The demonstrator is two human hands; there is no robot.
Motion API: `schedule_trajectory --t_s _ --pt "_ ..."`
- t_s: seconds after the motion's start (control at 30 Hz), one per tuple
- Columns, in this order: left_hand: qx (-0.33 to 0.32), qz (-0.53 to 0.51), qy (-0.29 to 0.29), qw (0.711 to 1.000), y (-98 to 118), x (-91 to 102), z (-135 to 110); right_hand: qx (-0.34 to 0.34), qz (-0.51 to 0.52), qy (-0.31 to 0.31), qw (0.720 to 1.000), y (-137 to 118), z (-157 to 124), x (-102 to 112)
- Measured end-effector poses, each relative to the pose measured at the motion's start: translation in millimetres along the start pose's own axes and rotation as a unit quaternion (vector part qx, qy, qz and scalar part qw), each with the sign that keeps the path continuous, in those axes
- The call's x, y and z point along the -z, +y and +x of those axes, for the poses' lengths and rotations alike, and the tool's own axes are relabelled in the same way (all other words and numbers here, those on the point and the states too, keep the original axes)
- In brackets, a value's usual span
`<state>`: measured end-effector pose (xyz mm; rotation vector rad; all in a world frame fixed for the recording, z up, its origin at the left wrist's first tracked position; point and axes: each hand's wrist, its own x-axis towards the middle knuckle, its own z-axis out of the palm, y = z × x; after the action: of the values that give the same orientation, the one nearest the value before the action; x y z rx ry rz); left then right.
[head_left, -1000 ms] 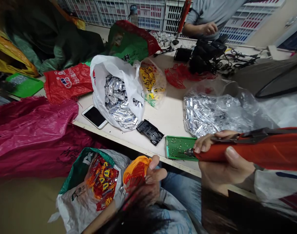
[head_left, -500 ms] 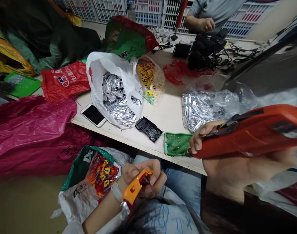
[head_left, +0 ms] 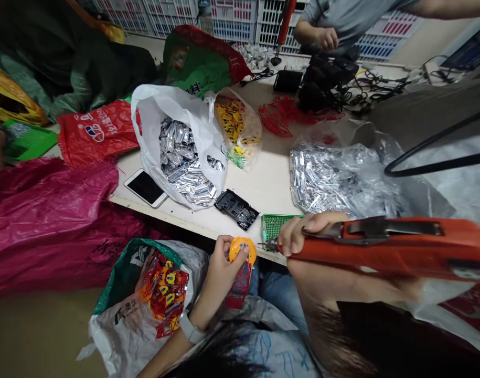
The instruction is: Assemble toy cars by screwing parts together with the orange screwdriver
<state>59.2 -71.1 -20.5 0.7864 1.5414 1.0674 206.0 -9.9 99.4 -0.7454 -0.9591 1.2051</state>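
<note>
My left hand (head_left: 221,262) pinches an orange and red plastic toy part (head_left: 238,289) above my lap; its rounded orange end points up, and a red lattice-like section hangs below. In my right hand (head_left: 295,233) is a red electric screwdriver (head_left: 381,247), lying nearly level with its thin bit pointing left. The bit's tip is close to the orange end but looks apart from it. Behind the screwdriver tip, at the table edge, a green mesh tray (head_left: 273,224) holds tiny pieces and is partly covered by my right hand.
A black plastic toy chassis (head_left: 236,209) and a phone (head_left: 145,187) lie on the table. White (head_left: 149,102) and clear (head_left: 342,181) bags hold silver parts. An open sack (head_left: 117,278) with red and yellow parts stands lower left. A co-worker's hand (head_left: 327,38) shows across the table.
My left hand has turned the toy part so its orange end faces up near the table edge. The screwdriver has come down and left, its bit now near the part.
</note>
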Motion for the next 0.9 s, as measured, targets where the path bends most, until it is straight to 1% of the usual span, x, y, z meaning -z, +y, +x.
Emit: schedule_trajectory --t_s 0.07,0.1,0.2,0.3,0.43,0.6,0.77,0.9 --pt "-0.002 0.036 0.028 0.999 -3 -1.7 -3 0.003 0.084 -0.017 0.996 13 0 -7" --pt "-0.001 0.044 0.036 0.998 -3 -2.5 -4 0.001 0.107 -0.020 0.994 20 0 -8" --pt "0.006 0.042 0.037 0.998 -2 -3.8 -5 -0.021 0.112 -0.023 0.993 38 1 -11" --pt "0.013 0.043 0.041 0.998 1 -4.3 -5 -0.026 0.114 -0.011 0.993 47 2 -12" --pt "0.011 0.046 0.049 0.998 4 -4.8 -4 -0.028 0.108 -0.004 0.994 50 2 -17" --pt "0.016 0.027 0.040 0.999 5 -4.2 -4 -0.027 0.109 -0.006 0.994 52 0 -22" --pt "0.006 0.033 0.034 0.999 4 -4.2 -4 -0.020 0.095 0.000 0.995 53 -1 -26" --pt "0.002 0.045 0.039 0.998 5 -4.9 -3 -0.022 0.090 -0.018 0.996 53 -3 -28"
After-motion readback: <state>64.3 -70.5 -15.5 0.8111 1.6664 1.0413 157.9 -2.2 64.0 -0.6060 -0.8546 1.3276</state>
